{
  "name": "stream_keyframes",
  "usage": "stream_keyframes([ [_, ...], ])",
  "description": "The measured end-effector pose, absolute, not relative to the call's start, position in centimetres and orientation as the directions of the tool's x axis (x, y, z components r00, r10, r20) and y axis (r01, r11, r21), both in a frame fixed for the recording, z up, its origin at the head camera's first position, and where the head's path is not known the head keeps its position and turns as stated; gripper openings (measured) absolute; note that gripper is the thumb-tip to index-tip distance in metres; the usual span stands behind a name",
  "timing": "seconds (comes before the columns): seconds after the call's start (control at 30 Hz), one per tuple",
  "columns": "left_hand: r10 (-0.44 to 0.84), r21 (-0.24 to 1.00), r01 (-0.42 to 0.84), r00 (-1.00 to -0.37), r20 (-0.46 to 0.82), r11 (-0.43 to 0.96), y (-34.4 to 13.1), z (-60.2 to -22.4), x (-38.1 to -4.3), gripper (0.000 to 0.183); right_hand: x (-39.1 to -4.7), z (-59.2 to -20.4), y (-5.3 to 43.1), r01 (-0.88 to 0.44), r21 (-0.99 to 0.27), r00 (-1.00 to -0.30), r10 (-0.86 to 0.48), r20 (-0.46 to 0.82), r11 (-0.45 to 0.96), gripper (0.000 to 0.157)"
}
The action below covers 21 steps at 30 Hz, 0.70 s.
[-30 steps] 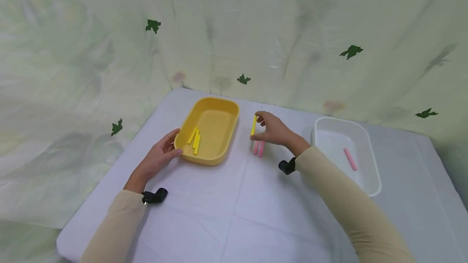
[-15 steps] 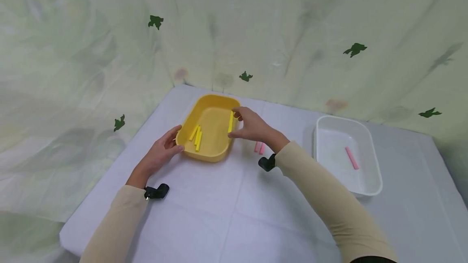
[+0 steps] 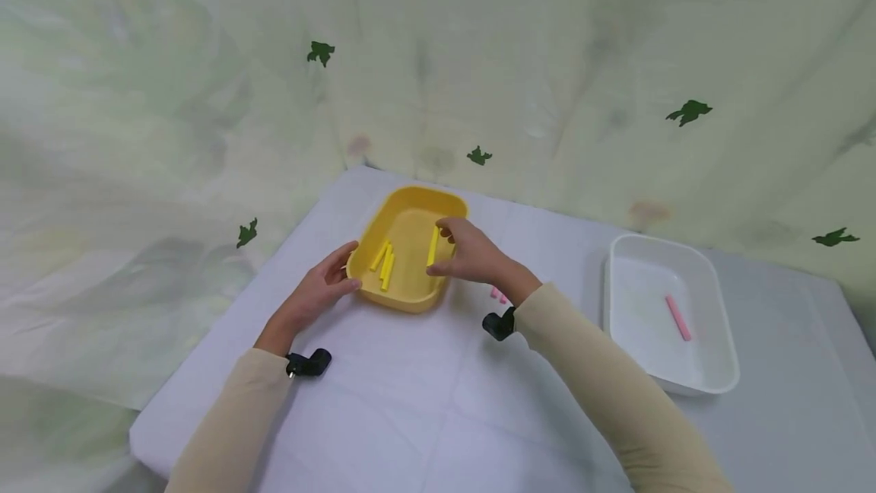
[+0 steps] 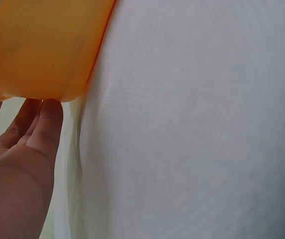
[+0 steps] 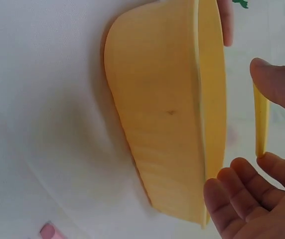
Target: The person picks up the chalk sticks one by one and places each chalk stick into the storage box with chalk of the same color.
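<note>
My right hand (image 3: 472,253) pinches a yellow chalk stick (image 3: 433,246) by its two ends, between thumb and a finger, over the right side of the yellow tub (image 3: 411,299). In the right wrist view the stick (image 5: 261,122) hangs above the rim, apart from the tub wall (image 5: 157,99). Several yellow chalk sticks (image 3: 387,272) lie together inside, toward the left. My left hand (image 3: 322,289) holds the tub's near left corner, thumb at the rim; the left wrist view has its fingers (image 4: 48,124) against the outer wall (image 4: 43,50).
Two pink chalk sticks (image 3: 503,298) lie on the white cloth right of the yellow tub, partly hidden by my right wrist. A white tub (image 3: 728,371) stands farther right with one pink stick (image 3: 677,318) in it. A patterned curtain (image 3: 547,97) hangs behind the table.
My right hand has carried the yellow stick left, from above the pink sticks to over the tub. My left hand has stayed at the tub's corner. The head view has shifted slightly.
</note>
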State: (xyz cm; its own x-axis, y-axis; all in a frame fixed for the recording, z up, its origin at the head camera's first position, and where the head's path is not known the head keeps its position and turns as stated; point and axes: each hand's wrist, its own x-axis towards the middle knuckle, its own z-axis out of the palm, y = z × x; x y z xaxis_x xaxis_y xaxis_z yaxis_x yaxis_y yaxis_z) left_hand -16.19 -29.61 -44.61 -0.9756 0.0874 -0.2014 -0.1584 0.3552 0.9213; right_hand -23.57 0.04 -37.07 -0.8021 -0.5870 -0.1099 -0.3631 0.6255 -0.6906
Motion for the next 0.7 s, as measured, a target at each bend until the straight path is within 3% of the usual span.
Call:
stream_keyframes([
  [0.7, 0.093, 0.922, -0.12, -0.982, -0.164, 0.368, -29.9, -45.3, -16.1, 0.078, -22.6, -38.5, -1.5, -0.44, -0.593, -0.807, -0.587, -0.069, 0.675, 0.083],
])
